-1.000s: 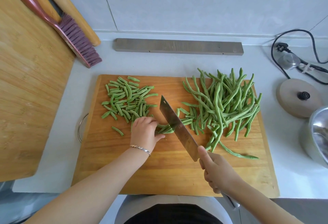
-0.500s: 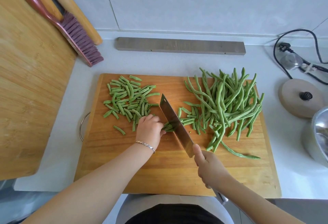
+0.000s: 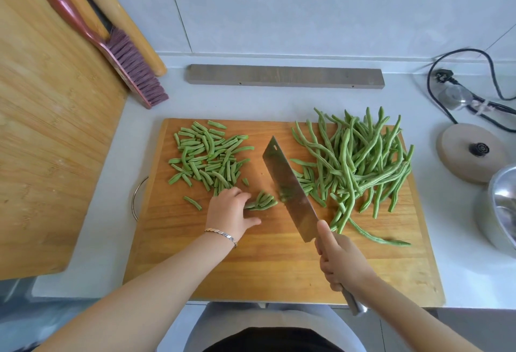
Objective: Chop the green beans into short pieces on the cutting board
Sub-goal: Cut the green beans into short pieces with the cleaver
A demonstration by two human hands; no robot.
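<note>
Cutting board [image 3: 251, 268] on table [image 3: 279, 100].
- Whole green beans [image 3: 360, 167]: heaped right, long axes mostly pointing away from the person.
- Cut pieces [image 3: 208, 159]: heaped left.
- Short bundle [image 3: 262, 202]: centre, lying left-right, touched by the loosely extended left hand [image 3: 229, 213].
- Cleaver [image 3: 290, 190]: gripped by the right hand [image 3: 339, 261], tip pointing far-left.
- Change: the blade has come off the bundle and shifted right.

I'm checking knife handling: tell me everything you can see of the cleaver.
The cleaver has a broad rectangular shiny metal blade with a small hole near its far corner. The right hand grips its handle, thumb against the blade's heel; the handle's end pokes out below. It slants over the cutting board between cut pieces and whole beans.
</note>
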